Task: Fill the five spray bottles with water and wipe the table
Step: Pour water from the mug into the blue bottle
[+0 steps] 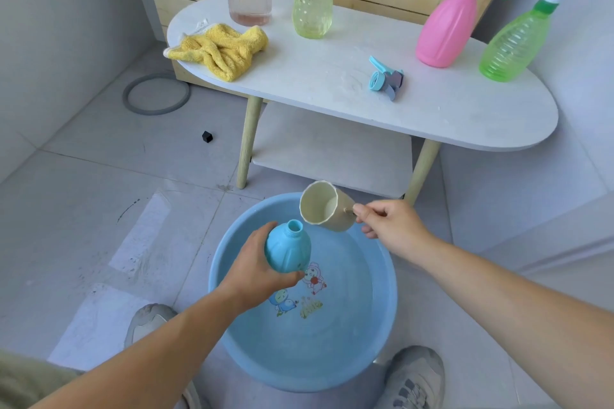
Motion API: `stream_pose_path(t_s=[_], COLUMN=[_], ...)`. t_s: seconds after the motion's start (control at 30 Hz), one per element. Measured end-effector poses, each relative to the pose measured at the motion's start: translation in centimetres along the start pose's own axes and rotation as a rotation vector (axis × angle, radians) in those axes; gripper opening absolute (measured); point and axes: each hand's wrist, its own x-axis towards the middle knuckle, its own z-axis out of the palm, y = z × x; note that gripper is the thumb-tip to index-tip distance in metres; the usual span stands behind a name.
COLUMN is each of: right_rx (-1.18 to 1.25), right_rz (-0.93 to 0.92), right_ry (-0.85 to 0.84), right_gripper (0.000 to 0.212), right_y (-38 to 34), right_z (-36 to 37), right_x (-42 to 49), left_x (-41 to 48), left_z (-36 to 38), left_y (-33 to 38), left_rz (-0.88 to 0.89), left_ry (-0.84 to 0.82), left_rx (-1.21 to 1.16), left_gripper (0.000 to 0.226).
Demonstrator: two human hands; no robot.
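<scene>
Left hand [257, 271] grips blue bottle [287, 247] over basin [382, 315]; right hand [387, 221] pinches cup [324, 207] handle, cup tipped, apparently empty. Narrow neck: pour may overshoot, spill.

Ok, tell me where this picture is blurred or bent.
Head view: the green spray bottle at the right edge is smeared at its white nozzle; the table edge bows from the wide lens; the blue bottle and cup look sharp.
</scene>
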Motion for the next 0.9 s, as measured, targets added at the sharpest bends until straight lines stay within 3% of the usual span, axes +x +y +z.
stream_pose_path(t_s=[0.17,0.43,0.9], right_rx=[-0.165,-0.289,-0.465], right_rz=[0.081,0.069,0.048], right_ry=[-0.058,-0.053,-0.148], right_gripper=[0.046,0.048,0.051], right_y=[5.2,10.0,10.7], right_z=[2.7,6.0,6.5], right_x=[1.8,2.7,3.2], left_x=[-0.2,0.1,0.3], left_z=[0.2,0.4,0.6], left_y=[0.0,-0.5,-1.2], left_rz=[0.023,0.011,-0.034], left_ry=[-0.023,-0.034,-0.060], left_rx=[-0.004,-0.007,-0.011], left_gripper=[0.074,0.072,0.079])
